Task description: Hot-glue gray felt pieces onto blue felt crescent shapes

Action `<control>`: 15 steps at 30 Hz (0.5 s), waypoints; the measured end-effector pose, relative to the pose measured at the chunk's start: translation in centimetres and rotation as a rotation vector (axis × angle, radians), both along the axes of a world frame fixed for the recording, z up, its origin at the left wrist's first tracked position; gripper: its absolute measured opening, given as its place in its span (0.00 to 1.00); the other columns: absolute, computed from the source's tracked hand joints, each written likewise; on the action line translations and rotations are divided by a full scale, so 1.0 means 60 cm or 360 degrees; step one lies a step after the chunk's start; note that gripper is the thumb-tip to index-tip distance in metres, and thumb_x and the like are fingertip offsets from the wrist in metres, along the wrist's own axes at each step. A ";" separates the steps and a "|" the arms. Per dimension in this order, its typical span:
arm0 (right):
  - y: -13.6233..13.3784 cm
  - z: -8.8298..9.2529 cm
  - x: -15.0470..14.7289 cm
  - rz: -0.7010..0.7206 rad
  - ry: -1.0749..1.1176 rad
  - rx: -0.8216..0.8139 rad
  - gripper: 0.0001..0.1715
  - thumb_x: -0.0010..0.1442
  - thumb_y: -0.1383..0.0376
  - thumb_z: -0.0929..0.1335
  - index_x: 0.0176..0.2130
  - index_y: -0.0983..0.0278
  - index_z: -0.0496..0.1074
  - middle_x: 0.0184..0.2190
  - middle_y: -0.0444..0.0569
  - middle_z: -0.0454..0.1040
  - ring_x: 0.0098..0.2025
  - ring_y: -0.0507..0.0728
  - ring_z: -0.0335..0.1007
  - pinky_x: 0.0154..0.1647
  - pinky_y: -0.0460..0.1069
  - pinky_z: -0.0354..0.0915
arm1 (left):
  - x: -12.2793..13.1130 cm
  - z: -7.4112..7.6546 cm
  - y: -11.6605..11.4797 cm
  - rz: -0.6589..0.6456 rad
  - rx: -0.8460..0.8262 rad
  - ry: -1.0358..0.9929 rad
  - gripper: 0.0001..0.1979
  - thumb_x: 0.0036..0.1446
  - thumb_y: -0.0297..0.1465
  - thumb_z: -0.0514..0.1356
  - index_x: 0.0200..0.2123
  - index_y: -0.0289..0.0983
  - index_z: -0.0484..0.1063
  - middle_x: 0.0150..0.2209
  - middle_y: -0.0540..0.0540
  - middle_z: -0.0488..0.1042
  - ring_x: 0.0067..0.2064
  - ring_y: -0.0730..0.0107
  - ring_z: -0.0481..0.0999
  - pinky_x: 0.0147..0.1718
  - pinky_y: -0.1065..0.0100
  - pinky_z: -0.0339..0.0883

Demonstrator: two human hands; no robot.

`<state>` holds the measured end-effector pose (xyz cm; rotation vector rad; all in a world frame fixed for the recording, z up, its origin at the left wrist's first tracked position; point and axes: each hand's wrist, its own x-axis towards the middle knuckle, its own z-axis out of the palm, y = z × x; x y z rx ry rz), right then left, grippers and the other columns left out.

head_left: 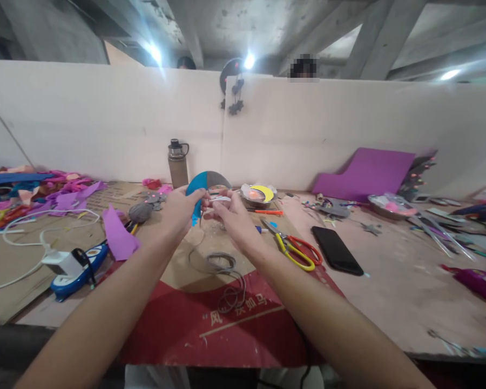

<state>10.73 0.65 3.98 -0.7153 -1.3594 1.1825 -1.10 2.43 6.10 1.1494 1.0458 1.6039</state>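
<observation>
My left hand (pixel 182 209) holds a curved blue and grey craft piece (pixel 197 185) upright by its lower edge. Close beside it, my right hand (pixel 230 210) has its fingers pinched together near thin pale strands; what exactly they grip is too small to make out. Below both hands, a thin grey cord (pixel 221 263) lies loosely coiled on the red and brown cardboard (pixel 227 340), with one end running up towards the fingers. Beyond my right hand stands a metal bowl (pixel 259 204) with a yellow crescent piece (pixel 266 192) on it.
Scissors (pixel 295 251) with yellow and red handles and a black phone (pixel 336 249) lie to the right. A blue power strip (pixel 81 273) with a white charger is at left, near felt scraps (pixel 71 202). A bottle (pixel 178 165) stands by the white partition (pixel 105 119).
</observation>
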 end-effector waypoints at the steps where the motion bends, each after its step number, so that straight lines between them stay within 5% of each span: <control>1: 0.000 -0.005 0.005 0.0020 -0.0044 -0.0055 0.15 0.58 0.62 0.65 0.44 0.59 0.57 0.34 0.46 0.72 0.29 0.52 0.70 0.35 0.53 0.70 | 0.003 -0.007 0.003 -0.0067 0.0004 -0.0029 0.06 0.40 0.29 0.64 0.23 0.33 0.70 0.20 0.51 0.71 0.20 0.77 0.67 0.20 0.74 0.62; 4: 0.000 -0.020 0.021 -0.0015 -0.0315 -0.0085 0.16 0.54 0.61 0.67 0.42 0.59 0.58 0.26 0.40 0.67 0.22 0.50 0.62 0.25 0.49 0.65 | 0.007 -0.024 0.012 -0.0178 -0.0068 -0.0105 0.06 0.39 0.28 0.64 0.22 0.33 0.69 0.19 0.51 0.69 0.19 0.79 0.65 0.19 0.75 0.60; 9: 0.023 -0.045 0.021 -0.0392 -0.0488 0.0079 0.18 0.54 0.57 0.67 0.41 0.62 0.60 0.40 0.50 0.69 0.40 0.55 0.68 0.44 0.53 0.65 | 0.002 -0.035 0.010 -0.0135 -0.0195 -0.0146 0.05 0.41 0.26 0.63 0.21 0.32 0.69 0.18 0.51 0.69 0.17 0.80 0.64 0.17 0.76 0.58; 12: 0.034 -0.059 0.009 -0.0180 -0.0273 0.0019 0.18 0.56 0.57 0.66 0.44 0.61 0.59 0.42 0.50 0.71 0.44 0.54 0.70 0.48 0.52 0.65 | -0.001 -0.038 0.005 -0.0198 -0.0197 -0.0185 0.05 0.41 0.26 0.64 0.21 0.32 0.69 0.19 0.50 0.69 0.18 0.81 0.65 0.17 0.76 0.59; 15: 0.030 -0.060 0.004 0.0027 -0.0299 0.0030 0.11 0.60 0.59 0.63 0.42 0.60 0.61 0.34 0.45 0.72 0.33 0.52 0.70 0.39 0.51 0.68 | -0.004 -0.042 0.005 -0.0206 -0.0235 -0.0195 0.05 0.41 0.26 0.63 0.21 0.32 0.69 0.18 0.51 0.68 0.17 0.81 0.64 0.16 0.76 0.58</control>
